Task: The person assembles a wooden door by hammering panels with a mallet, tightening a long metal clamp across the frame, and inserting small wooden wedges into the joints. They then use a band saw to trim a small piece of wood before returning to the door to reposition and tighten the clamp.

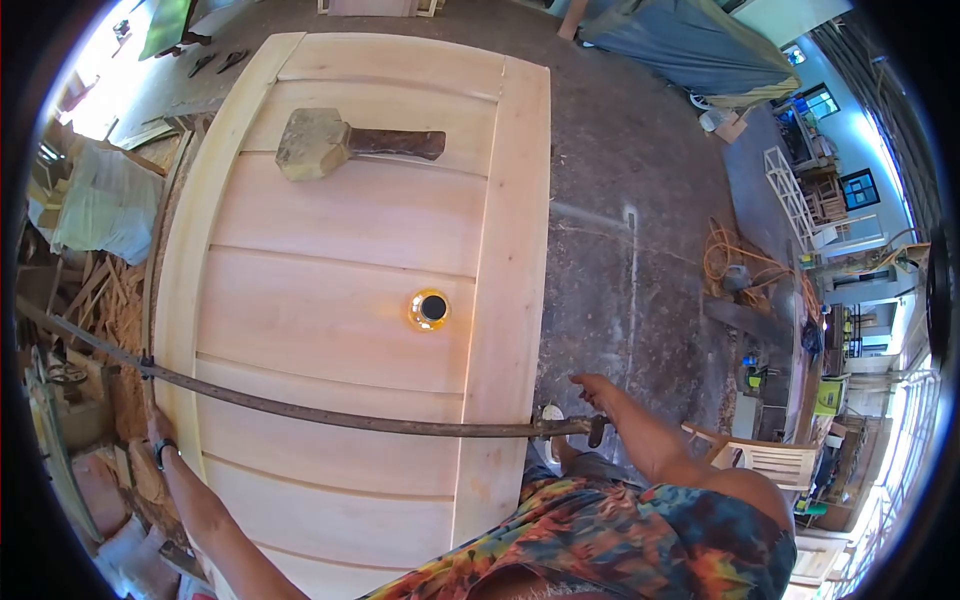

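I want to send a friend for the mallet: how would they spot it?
Find the pale wooden door panel lying flat. Near its far end rests the wooden mallet, the only blocky-headed tool with a dark handle there.

A wooden mallet (330,142) and a yellow-rimmed jar (429,309) lie well apart, an orange cord (735,262) coiled farther off.

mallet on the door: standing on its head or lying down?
Lying down: the mallet rests flat on the door, head and handle both on the wood.
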The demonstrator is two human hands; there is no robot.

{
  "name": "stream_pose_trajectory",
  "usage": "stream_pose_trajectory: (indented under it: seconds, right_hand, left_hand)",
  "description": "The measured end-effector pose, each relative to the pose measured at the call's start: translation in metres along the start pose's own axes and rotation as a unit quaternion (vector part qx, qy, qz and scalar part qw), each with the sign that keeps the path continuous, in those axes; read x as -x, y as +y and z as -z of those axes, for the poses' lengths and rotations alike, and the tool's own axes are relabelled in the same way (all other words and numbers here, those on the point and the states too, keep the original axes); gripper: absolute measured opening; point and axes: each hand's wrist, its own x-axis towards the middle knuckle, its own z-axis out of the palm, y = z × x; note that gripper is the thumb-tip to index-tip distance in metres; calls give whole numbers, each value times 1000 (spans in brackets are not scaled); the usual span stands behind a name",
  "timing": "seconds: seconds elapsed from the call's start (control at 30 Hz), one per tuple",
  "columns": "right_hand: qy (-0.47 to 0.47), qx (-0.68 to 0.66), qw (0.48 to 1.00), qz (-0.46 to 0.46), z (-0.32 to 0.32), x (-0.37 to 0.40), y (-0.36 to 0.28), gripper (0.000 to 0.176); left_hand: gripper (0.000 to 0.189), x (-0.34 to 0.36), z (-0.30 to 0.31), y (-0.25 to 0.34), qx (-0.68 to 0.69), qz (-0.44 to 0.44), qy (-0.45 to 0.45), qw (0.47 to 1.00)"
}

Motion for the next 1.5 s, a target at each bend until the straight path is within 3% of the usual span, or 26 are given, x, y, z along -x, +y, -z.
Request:
stream_pose_trajectory:
  seconds: [0.13,0.2,0.23,0.27,0.3,0.33,0.37,0.4,0.43,0.47,0.5,0.53,0.6,0.63,0.7,0.83,0.9,1.0,1.1,1.17,1.23,1.27,1.33,1.4,1.43,1.5]
  right_hand:
    - [-37,2,997,-66,11,-2,-3,54]
    - [-22,-38,999,4,5,-32,18,52]
    - [-68,-68,995,13,9,-89,42,46]
    - [-84,-17,995,49,19,-59,31,42]
    - [-188,-88,967,149,29,-87,55,39]
    - [-119,-17,992,40,26,-76,38,39]
    - [-152,-17,988,14,28,-67,29,37]
    - [-238,-42,968,63,28,-109,49,34]
    - [-192,-35,981,-2,27,-85,43,33]
    - [-241,15,970,-36,35,-69,37,33]
    - [-210,-27,970,-116,36,-44,33,34]
    - [-211,-39,968,-131,29,-24,45,34]
    - [-65,112,991,44,26,-2,31,25]
    - [-69,114,990,45,29,-27,34,25]
    - [-220,-9,974,-49,43,-39,38,17]
    - [-105,126,985,53,39,-33,47,18]
    - [-145,260,930,218,43,-36,54,22]
    - [-91,409,883,211,40,15,24,27]
    - [-35,485,835,258,36,4,30,31]
    - [-48,509,809,289,32,-25,39,30]
    - [-109,598,749,265,28,-33,32,44]
    - [-113,598,749,262,30,-36,34,44]
    - [-152,397,905,16,40,23,-17,74]
    - [-89,495,844,185,30,-55,-23,89]
    - [-93,495,844,187,28,-75,-25,89]
    - [115,404,852,313,25,-32,-54,95]
  left_hand:
    - [88,8,2,-5,5,15,6,1000]
    - [88,4,6,-4,-1,21,8,1000]
    - [88,5,8,-3,-26,13,-2,1000]
    - [86,-1,6,-6,25,45,-29,998]
    - [85,-7,9,-6,64,74,-55,994]
    - [84,-14,12,-3,53,65,-40,996]
    - [84,-19,16,-1,34,49,-22,998]
    - [83,-21,18,8,15,35,-10,999]
    - [83,-25,20,13,2,21,0,1000]
    - [83,-28,18,19,-10,11,3,1000]
    - [82,-29,20,22,-21,3,6,1000]
    - [82,-27,20,23,-24,-2,12,1000]
    - [81,-23,27,19,-18,3,17,1000]
    - [81,-19,32,19,-23,4,22,999]
    - [80,-15,30,22,-23,1,23,999]
    - [78,-16,25,18,-22,-2,20,1000]
    - [77,-16,27,13,-20,-2,22,1000]
    - [76,-14,26,3,-22,3,21,1000]
    - [75,-13,23,3,-15,2,23,1000]
    - [74,-17,24,9,-17,-5,22,1000]
    - [73,-18,23,6,-23,-4,22,999]
    - [73,-20,22,7,-23,-6,21,1000]
    - [72,-21,21,5,-21,-8,21,1000]
    - [71,-22,23,1,-24,-9,22,999]
    - [71,-26,24,-2,-26,-11,23,999]
    - [70,-20,26,2,-32,-14,25,999]
